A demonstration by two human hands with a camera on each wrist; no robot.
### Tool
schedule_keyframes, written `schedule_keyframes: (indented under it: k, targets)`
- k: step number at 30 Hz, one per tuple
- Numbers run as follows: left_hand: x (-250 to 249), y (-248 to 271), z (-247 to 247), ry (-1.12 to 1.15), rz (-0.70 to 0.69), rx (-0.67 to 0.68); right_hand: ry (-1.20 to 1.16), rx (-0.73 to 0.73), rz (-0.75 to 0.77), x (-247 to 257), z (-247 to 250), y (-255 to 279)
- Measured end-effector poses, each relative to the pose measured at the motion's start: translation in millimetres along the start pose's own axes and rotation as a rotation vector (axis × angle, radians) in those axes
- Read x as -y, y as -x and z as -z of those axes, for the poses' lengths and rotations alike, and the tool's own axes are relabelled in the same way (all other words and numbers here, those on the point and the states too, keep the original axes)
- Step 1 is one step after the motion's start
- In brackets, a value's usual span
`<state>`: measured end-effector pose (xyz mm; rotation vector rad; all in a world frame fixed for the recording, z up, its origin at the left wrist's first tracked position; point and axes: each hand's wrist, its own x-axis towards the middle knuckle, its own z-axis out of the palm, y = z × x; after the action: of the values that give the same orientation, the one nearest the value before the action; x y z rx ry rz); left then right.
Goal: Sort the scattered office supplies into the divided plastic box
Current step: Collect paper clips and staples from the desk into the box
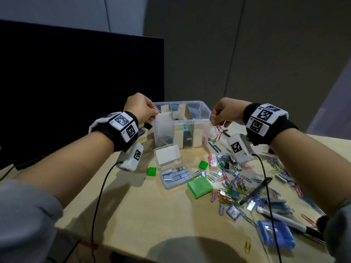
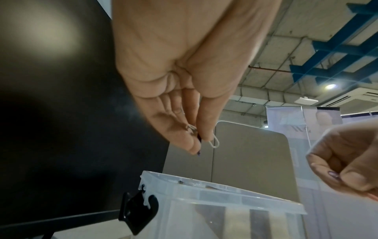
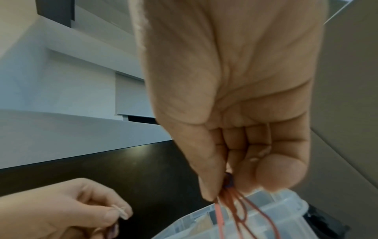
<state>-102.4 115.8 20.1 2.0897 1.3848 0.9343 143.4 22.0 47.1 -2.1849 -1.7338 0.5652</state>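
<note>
The divided clear plastic box (image 1: 204, 111) stands at the back of the table, cardboard dividers inside. My left hand (image 1: 154, 113) hovers over its left rim and pinches a few paper clips; a white paper clip (image 1: 157, 110) sticks out of the fingertips. In the left wrist view the white paper clip (image 2: 214, 143) hangs just above the box rim (image 2: 225, 192). My right hand (image 1: 213, 120) is at the box's right edge and pinches a bunch of red paper clips (image 1: 218, 130), which dangle over the box (image 3: 286, 208) as red paper clips (image 3: 235, 208) in the right wrist view.
A heap of coloured paper clips (image 1: 233, 183) covers the table's right side, with pens (image 1: 254, 192) and a blue case (image 1: 275, 234). An open case of staples (image 1: 174, 173), a green box (image 1: 199, 186) and green cubes (image 1: 152, 171) lie in front. A black monitor (image 1: 76, 82) stands left.
</note>
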Motion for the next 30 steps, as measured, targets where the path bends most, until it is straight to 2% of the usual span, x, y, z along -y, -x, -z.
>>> schedule_keyframes:
  k: [7, 14, 23, 30]
  targets:
    - [-4.4, -35.3, -20.8, -0.187, 0.026, 0.081, -0.036, 0.009, 0.058, 11.8, -3.0, -12.4]
    - [-2.1, -44.1, -39.1, -0.342, 0.050, 0.106, -0.088, -0.001, 0.089, 15.4, -1.0, -14.2]
    - [3.3, -43.5, -38.0, -0.338, 0.053, 0.101, -0.063, -0.018, 0.077, 35.0, 4.1, -27.2]
    - [19.7, -46.0, -28.3, -0.295, -0.003, 0.111, -0.021, -0.052, 0.087, 61.9, 5.8, -55.5]
